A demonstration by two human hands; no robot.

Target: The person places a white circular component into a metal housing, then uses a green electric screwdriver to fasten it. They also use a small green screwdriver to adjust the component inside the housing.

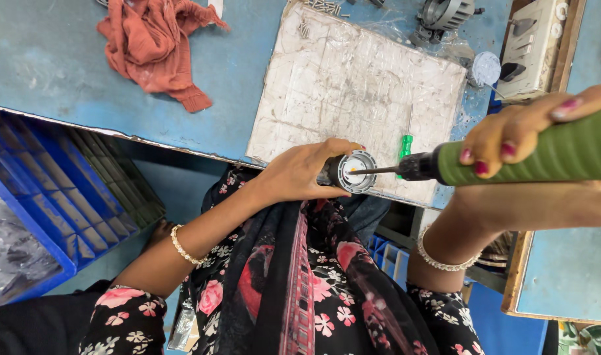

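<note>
Left hand [300, 174] is clenched around a small round grey motor housing [350, 172], held at the counter [50, 59] edge. Right hand [511, 135] grips the green electric screwdriver [544, 154], bit tip seated in the housing face. Fastening looks mid-way; can't tell how many screws remain. Loose screws [323, 8] and a rust-red cloth [157, 45] lie beyond the hands.

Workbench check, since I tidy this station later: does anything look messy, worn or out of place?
Yes. A rust-coloured cloth lies crumpled on the blue table. The white board is scratched and stained, with loose screws scattered at its far edge. A green screwdriver lies loose on the board.
</note>
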